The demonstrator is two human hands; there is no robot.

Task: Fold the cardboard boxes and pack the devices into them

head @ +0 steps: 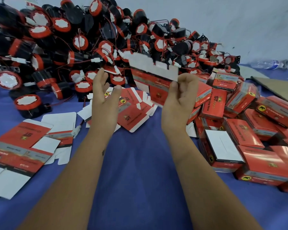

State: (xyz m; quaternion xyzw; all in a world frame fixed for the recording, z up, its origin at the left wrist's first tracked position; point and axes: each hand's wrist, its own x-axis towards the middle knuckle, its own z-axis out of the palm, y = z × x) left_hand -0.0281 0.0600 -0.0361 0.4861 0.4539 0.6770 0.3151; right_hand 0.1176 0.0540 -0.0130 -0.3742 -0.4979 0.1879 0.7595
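Observation:
My right hand pinches a flat, unfolded red-and-white cardboard box by its right edge and holds it up, tilted, above the blue cloth. My left hand is raised beside the box's left side with fingers relaxed, holding nothing. Behind both hands lies a big heap of black-and-red round devices with thin wires and white plugs. Several flat box blanks lie under my hands and more flat blanks at the left.
A pile of folded red boxes fills the right side; one shows a white flap on top. A plastic water bottle and a brown cardboard sheet lie at the far right. The blue cloth spreads between my forearms.

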